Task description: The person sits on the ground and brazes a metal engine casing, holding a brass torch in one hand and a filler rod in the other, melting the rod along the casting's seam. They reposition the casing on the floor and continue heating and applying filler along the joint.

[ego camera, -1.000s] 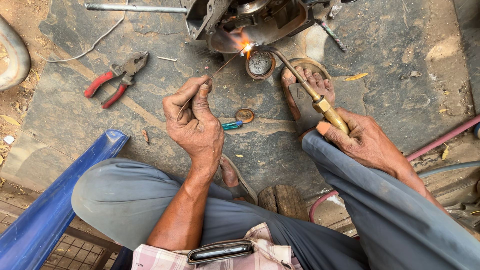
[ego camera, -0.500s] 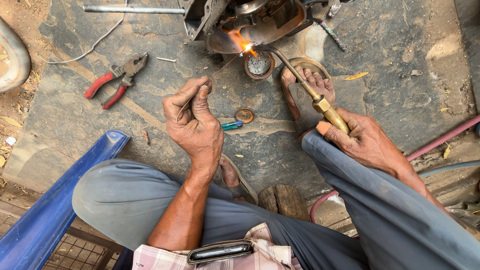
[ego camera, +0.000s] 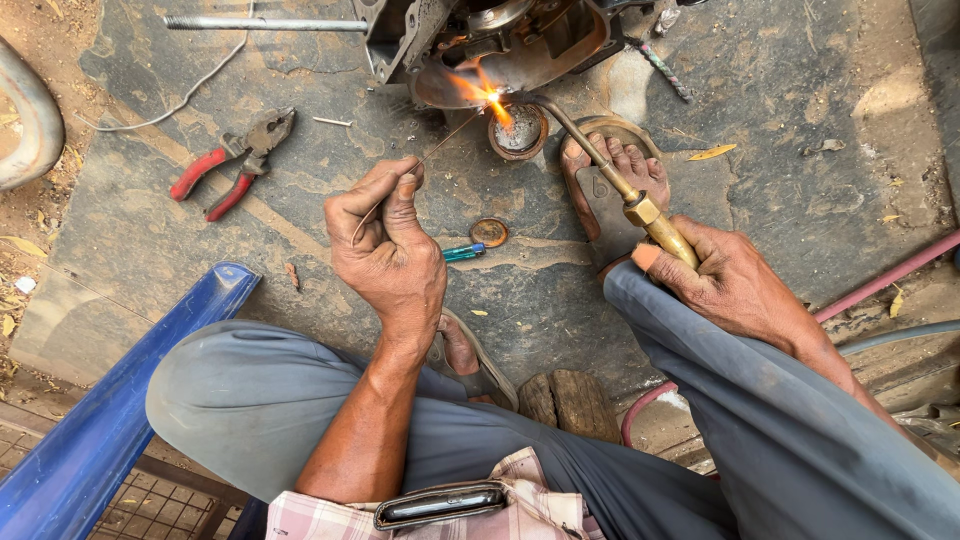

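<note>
**Flame at the metal housing, rod and torch in hand**

Flame (ego camera: 480,90) burns orange at the lower edge of the dark metal housing (ego camera: 490,40), and everything else is placed from that housing. Just below it, touching the flame's tip, sits a small round cup (ego camera: 520,132); its inside looks pale and shallow, but what lies in it is too small to tell, possibly only residue.

The left hand (ego camera: 390,250) is below the housing, fingers (ego camera: 405,195) pinched tight on a thin filler rod (ego camera: 440,140) that runs up toward the flame. The right hand (ego camera: 735,285) is below and to the right of the housing, fingers wrapped closed around the brass-handled torch (ego camera: 640,205), whose bent tube reaches up to the flame.

Between the housing and the right hand, a foot in a sandal (ego camera: 610,180) rests on the dark stone slab (ego camera: 800,130). Below the cup lie a round rusty disc (ego camera: 489,232) and a small blue-green lighter (ego camera: 463,252), just beside each other. Well left of the housing are red-handled pliers (ego camera: 230,165), and a grey metal bar (ego camera: 265,22) runs leftward from the housing's top. A blue beam (ego camera: 130,390) lies far below and left, beside the grey-trousered knee (ego camera: 240,390).
</note>
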